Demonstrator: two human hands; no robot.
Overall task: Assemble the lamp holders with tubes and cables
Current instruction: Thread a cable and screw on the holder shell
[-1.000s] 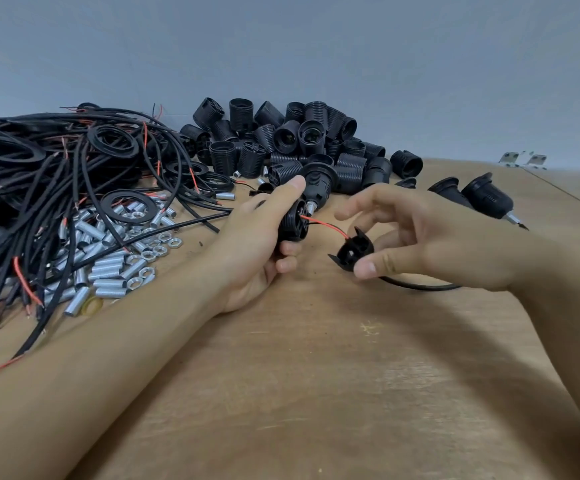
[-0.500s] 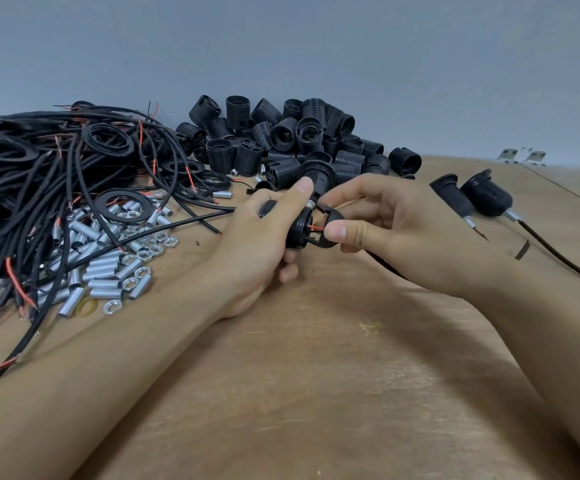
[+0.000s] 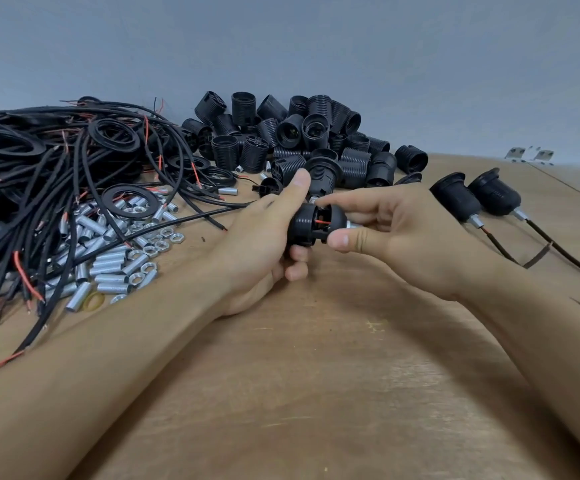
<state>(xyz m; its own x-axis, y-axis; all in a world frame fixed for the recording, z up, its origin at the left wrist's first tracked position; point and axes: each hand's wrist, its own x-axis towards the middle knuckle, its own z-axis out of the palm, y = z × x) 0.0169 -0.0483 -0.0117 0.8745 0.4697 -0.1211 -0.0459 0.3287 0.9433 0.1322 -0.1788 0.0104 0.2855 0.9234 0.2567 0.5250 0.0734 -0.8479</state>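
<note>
Plywood tabletop (image 3: pixel 316 393) beneath a grey wall carries a tangle of black cables (image 3: pixel 39 188), a heap of lamp holders (image 3: pixel 302 133) and loose threaded tubes (image 3: pixel 108 268), while at its centre the left hand (image 3: pixel 264 244) grips a holder shell (image 3: pixel 304 225) and the right hand (image 3: pixel 402 233) pinches its cap (image 3: pixel 333 221) against it. A red wire (image 3: pixel 323 221) showing in the gap could be nipped if the halves close askew. Half a second ago the cap sat further from the shell.
</note>
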